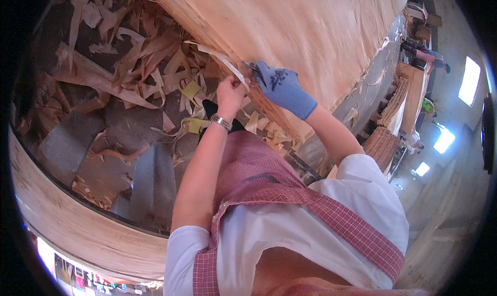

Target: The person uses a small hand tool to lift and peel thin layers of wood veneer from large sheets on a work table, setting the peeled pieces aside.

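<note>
A wide stack of pale wood veneer sheets [305,27] lies ahead of me, its layered edge facing my body. My left hand [231,95], bare with a metal watch [221,121] at the wrist, is closed in a pinch on a thin pale veneer strip [220,58] along that edge. Close to its right, my right hand [284,88] wears a blue knitted glove with dark marks. Its fingers are curled at the stack's edge, by a small dark shape [254,71]; what they hold cannot be made out.
Torn veneer scraps [103,81] litter the floor at left, around my yellow-green footwear [192,125]. A second pale veneer stack [83,218] curves along the lower left. Brown veneer piles [384,141] stand at right, with other people [427,55] farther off.
</note>
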Demonstrator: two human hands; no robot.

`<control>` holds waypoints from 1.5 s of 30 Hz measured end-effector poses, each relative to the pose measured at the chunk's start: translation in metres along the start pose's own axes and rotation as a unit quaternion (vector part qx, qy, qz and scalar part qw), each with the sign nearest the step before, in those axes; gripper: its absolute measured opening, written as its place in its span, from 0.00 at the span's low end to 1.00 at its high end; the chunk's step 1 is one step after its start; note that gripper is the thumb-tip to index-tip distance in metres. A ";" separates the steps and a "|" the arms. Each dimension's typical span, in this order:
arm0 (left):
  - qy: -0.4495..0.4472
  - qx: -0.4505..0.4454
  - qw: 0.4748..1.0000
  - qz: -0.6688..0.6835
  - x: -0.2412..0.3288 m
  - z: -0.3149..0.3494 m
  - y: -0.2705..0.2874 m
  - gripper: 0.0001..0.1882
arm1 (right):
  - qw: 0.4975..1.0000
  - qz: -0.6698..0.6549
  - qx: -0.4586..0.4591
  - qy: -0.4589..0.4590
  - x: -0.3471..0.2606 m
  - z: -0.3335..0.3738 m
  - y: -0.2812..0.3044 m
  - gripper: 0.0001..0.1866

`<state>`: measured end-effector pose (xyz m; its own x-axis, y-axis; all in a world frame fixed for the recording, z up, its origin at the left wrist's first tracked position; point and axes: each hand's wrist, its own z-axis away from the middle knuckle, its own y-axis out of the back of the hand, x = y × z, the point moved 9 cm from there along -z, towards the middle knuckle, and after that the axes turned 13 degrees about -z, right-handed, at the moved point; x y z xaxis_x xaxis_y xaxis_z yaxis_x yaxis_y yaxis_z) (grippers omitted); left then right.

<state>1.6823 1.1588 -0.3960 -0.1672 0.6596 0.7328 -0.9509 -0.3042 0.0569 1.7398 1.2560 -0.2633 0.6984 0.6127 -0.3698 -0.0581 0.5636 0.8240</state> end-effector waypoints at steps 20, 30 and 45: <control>-0.155 0.124 0.980 0.002 0.036 0.003 0.008 0.13 | 0.978 0.102 0.086 -0.160 0.034 0.044 -0.094 0.12; -0.055 -0.047 0.996 0.042 0.014 0.003 0.017 0.10 | 0.989 -0.036 0.052 -0.130 0.033 0.057 -0.088 0.17; -0.052 -0.137 0.989 -0.007 -0.021 0.025 0.026 0.09 | 0.998 -0.021 0.014 -0.051 -0.038 0.015 0.006 0.14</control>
<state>1.6673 1.1196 -0.3932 -0.1394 0.5842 0.7995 -0.9902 -0.0879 -0.1084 1.7233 1.2281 -0.2381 0.7688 0.5290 -0.3593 -0.0089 0.5707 0.8211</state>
